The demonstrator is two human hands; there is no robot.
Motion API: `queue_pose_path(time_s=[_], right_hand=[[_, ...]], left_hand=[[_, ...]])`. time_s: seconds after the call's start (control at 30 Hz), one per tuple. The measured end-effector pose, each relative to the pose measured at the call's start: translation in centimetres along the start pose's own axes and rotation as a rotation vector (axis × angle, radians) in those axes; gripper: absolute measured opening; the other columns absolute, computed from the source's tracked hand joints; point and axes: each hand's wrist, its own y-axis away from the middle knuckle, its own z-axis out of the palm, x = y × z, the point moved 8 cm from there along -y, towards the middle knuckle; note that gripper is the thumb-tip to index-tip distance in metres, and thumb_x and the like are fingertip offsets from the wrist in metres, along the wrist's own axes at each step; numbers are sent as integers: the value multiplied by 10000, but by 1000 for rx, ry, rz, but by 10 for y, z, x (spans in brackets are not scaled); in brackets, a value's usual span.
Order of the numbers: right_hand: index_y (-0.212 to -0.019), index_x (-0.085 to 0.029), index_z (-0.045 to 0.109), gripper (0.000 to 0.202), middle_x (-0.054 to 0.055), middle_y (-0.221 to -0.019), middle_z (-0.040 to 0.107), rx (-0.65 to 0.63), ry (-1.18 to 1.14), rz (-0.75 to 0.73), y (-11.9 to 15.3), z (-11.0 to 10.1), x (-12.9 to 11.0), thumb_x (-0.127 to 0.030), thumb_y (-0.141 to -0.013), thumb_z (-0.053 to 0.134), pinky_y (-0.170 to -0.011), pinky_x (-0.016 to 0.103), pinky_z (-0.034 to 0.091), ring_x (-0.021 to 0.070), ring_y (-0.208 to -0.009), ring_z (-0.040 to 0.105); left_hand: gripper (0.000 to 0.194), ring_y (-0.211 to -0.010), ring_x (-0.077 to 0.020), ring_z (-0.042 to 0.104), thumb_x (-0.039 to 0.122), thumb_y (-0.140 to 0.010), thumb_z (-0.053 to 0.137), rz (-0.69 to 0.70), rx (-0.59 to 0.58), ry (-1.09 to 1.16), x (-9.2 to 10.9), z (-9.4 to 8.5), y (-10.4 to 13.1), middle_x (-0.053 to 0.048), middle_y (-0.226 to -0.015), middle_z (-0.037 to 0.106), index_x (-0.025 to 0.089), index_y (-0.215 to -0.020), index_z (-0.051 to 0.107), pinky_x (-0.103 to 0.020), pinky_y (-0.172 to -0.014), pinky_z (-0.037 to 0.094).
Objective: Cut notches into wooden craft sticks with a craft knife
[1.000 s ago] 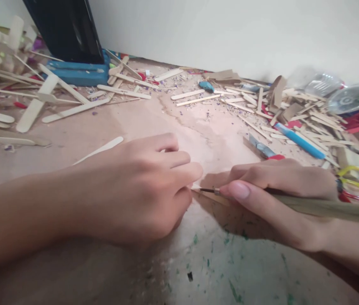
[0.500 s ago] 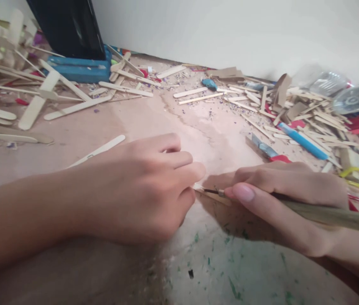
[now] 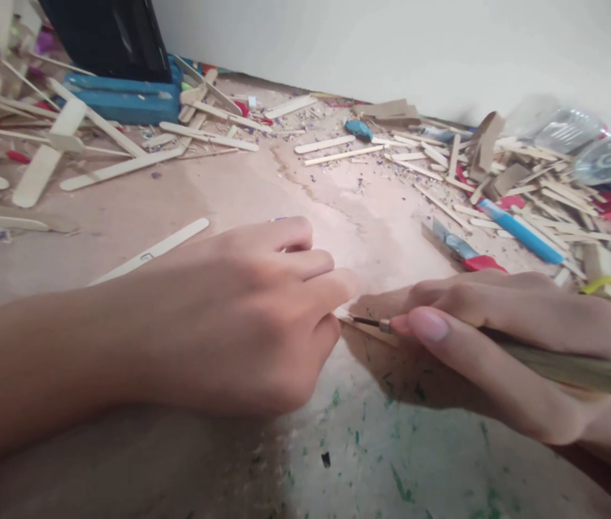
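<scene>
Hands (image 3: pixel 246 324) (image 3: pixel 516 313) shifted right, green-flecked tabletop (image 3: pixel 370 461); white wall (image 3: pixel 392 58)

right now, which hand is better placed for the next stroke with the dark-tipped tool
Probably the right hand: it grips the dark-tipped tool, whose tip lies at the pale wood piece. The left hand seems to hold that piece steady.

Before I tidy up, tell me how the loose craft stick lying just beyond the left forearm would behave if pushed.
The craft stick should slide rather than roll, since it lies flat. It looks thin, so it is probably light. Its straight shape suggests it would stay fairly stiff.
</scene>
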Motion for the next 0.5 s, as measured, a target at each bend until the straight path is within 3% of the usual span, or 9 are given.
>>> queue_pose_path(time_s=[0.17,0.3,0.4,0.5], right_hand=[[-696,-273,652,457,13,-647,591,-26,120,-59,-3,-6,-12,-247,-1144,735,-551,315,521,170,-617,634],[-769,-288,687,416,12,-668,675,-61,201,-110,-4,-3,-15,-213,-1178,674,-578,303,574,167,-652,715],[-851,-274,717,368,23,-758,764,-95,293,-167,-3,0,-20,-194,-1200,634,-705,294,665,172,-758,802],[-865,-249,715,348,18,-751,752,-106,320,-207,-4,3,-22,-193,-1201,643,-719,273,645,166,-772,810]], left_hand=[[479,-718,-211,597,118,-1140,498,12,6,-10,-3,-5,-2,-34,-813,708,246,-721,691,-430,-777,526],[440,-736,-215,607,129,-1142,513,-17,3,52,-5,-2,0,-37,-849,723,233,-755,695,-434,-801,525],[426,-695,-195,540,133,-1139,527,-66,24,108,-8,-2,1,-16,-799,662,231,-748,664,-408,-763,491],[451,-682,-193,480,113,-1128,521,-74,13,119,-8,-2,1,-8,-753,583,232,-705,623,-410,-738,439]])
